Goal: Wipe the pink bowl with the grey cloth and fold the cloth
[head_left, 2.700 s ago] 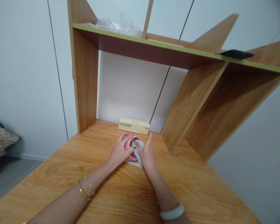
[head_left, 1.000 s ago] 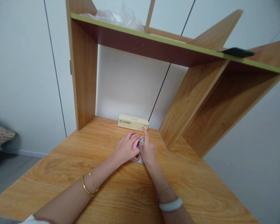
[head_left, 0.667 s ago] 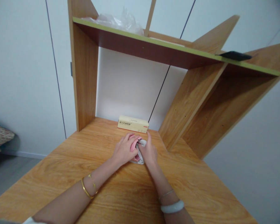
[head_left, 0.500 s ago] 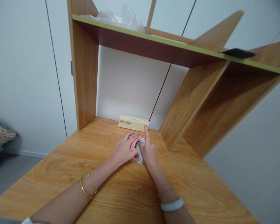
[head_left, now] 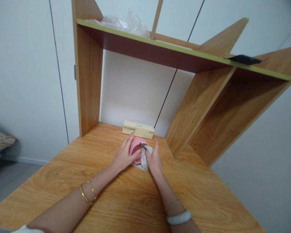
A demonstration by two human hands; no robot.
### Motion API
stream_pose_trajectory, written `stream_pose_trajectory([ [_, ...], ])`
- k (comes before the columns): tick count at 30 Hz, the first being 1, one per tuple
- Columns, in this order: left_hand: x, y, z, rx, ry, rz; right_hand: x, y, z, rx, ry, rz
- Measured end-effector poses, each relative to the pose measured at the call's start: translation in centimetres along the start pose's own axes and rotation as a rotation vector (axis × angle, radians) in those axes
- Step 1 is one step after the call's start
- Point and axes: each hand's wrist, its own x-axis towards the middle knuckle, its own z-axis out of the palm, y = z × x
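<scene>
In the head view, fingers and cloth partly hid the pink item (head_left: 135, 144) near the frame's lower centre. The left hand (head_left: 124, 154) gripped its curved, smooth rim; the right hand (head_left: 154, 159) pinched the crumpled grey cloth (head_left: 144, 162) against it. Behind stood an oblong cream box (head_left: 138, 129) on the wood-grained table (head_left: 126, 200), before pale panels.

The cup-like thing (head_left: 135, 144) is pink, and the cloth (head_left: 143, 162) is pale grey. The box (head_left: 138, 129) is light yellow with 1 small red patch. The worktop (head_left: 106, 200) is orange-brown with wavy wood lines.
</scene>
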Motion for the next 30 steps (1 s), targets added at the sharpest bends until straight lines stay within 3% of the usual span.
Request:
stream_pose_trajectory([
  [2,-0.3,-0.6,0.6,-0.119,0.054,-0.097,0.1,0.3,0.4,0.071,0.035,0.022],
  [4,-0.5,-1.1,1.4,-0.255,0.033,-0.162,0.2,0.5,0.8,0.097,0.057,0.036],
  [8,-0.7,-1.3,2.4,-0.370,-0.021,-0.148,0.3,0.5,0.8,0.078,0.044,0.040],
  [12,-0.4,-0.9,1.7,-0.193,0.030,-0.181,0.2,-0.6,-0.6,-0.002,0.060,0.059],
  [15,-0.4,0.0,0.5,0.054,-0.022,-0.227,-0.1,-1.9,-1.7,-0.263,0.064,0.046],
  [18,-0.5,1.4,-0.3,0.239,-0.082,-0.189,-0.2,-2.5,-2.1,-0.501,0.012,-0.032],
  [25,0.0,2.9,-0.2,0.365,-0.137,-0.198,0.4,-1.5,-1.5,-0.377,-0.036,0.096],
  [30,0.1,3.1,-0.5,0.450,-0.163,-0.240,-0.2,-2.7,-1.5,-0.554,-0.002,-0.071],
])
